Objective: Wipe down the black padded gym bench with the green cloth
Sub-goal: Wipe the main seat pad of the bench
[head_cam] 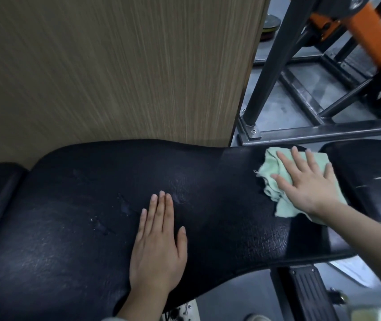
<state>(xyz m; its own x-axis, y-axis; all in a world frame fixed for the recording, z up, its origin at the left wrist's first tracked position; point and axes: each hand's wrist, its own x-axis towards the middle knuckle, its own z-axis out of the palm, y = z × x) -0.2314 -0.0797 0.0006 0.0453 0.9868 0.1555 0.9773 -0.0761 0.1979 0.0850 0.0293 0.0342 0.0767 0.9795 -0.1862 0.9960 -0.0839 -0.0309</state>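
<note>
The black padded gym bench (80,205) runs across the lower half of the view, its surface cracked and slightly damp-looking. My left hand (159,246) rests flat on the middle of the pad, fingers straight and together. My right hand (310,181) presses flat with spread fingers on the crumpled pale green cloth (275,184) at the narrow right end of the pad. The cloth sticks out from under the palm on the left, above the fingers and below the wrist.
A wood-grain panel (115,66) stands right behind the bench. A second black pad (375,163) with a torn spot sits to the right. Dark steel frame bars (324,133) and orange machine parts (370,31) fill the upper right. A ribbed footplate (307,288) lies below.
</note>
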